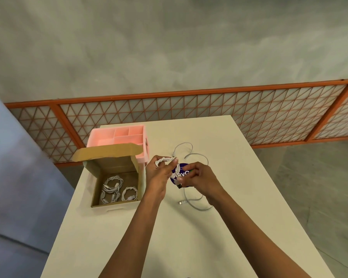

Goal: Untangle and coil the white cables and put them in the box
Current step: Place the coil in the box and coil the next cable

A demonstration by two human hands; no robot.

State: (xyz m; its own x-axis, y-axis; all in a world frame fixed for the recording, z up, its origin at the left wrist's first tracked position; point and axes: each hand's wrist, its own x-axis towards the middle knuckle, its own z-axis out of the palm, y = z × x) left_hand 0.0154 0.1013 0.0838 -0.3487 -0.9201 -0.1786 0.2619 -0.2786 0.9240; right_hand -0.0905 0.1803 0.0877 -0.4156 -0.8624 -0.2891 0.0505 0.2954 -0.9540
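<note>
My left hand grips a coiled white cable above the table, its loop between thumb and fingers. My right hand pinches the same cable's tail near its USB plug. A loose white cable lies on the table under and beyond my right hand, and another loose strand lies farther back. The open cardboard box sits to the left of my hands and holds three coiled white cables.
A pink compartment organiser stands behind the box. A round purple sticker lies on the white table under my hands. An orange-framed lattice fence runs beyond the table's far edge.
</note>
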